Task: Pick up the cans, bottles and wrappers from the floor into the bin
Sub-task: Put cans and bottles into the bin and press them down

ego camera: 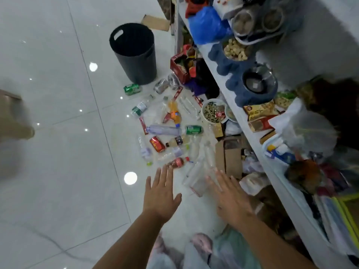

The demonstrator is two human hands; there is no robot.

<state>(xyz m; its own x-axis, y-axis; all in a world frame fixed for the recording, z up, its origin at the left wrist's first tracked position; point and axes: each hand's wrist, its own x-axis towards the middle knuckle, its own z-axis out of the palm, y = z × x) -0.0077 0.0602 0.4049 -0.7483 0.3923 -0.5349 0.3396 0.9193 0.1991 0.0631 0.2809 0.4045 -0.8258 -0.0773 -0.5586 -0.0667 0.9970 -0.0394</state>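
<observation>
A black bin point(134, 53) stands upright on the white tiled floor at the far end of a litter pile. The pile holds green cans point(132, 89) point(193, 130), a red can point(157, 144), silver cans point(161, 86), an orange soda bottle point(174, 113), a clear water bottle point(164, 130), a small red-capped bottle point(177, 162), clear plastic bottles point(196, 175) and red wrappers point(143, 125). My left hand point(160, 193) hovers open, fingertips close to the red-capped bottle. My right hand point(229, 197) is spread open beside the clear bottles. Neither hand holds anything.
A white shelf point(239, 121) crowded with food packs, bowls and a blue bag point(207, 24) runs along the right. Cardboard boxes point(229, 158) and a bowl of snacks point(212, 111) sit under it. My slippered feet point(202, 241) are at the bottom. A beige furniture corner point(11, 113) is at left.
</observation>
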